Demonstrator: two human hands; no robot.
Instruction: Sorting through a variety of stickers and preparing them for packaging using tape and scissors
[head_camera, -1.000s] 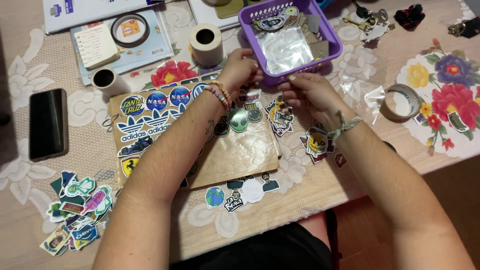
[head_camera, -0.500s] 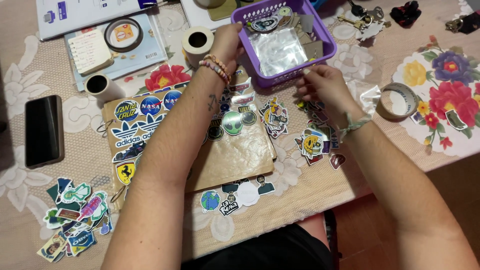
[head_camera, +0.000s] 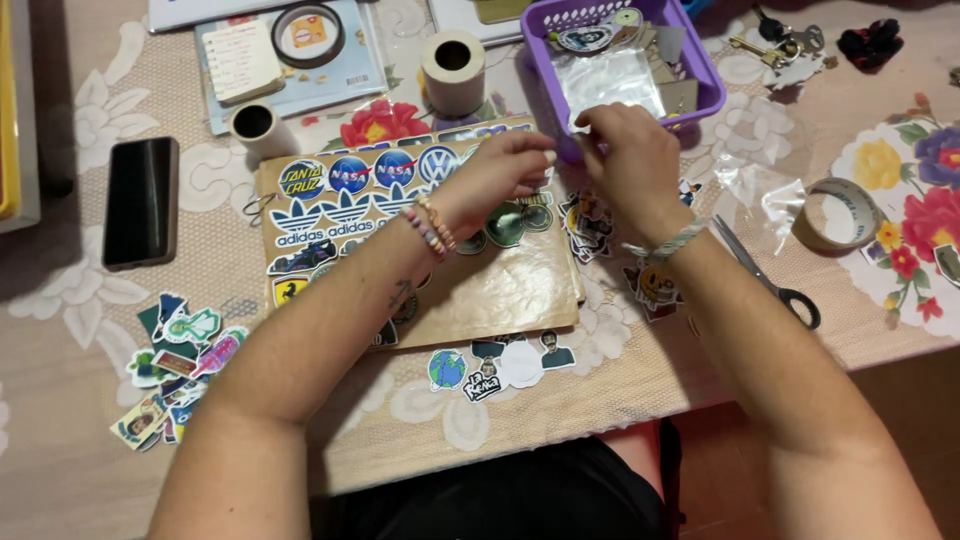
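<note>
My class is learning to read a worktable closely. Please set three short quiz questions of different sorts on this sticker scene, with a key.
1. True or false: the black phone lies on the side of the left hand.
2. Which lies on the side of the right hand? A) the pile of loose stickers B) the scissors C) the phone
3. Fill in: both hands meet at the near rim of the purple ____.

Key: 1 true. 2 B. 3 basket; whether the fingers pinch something there is too small to tell.
</note>
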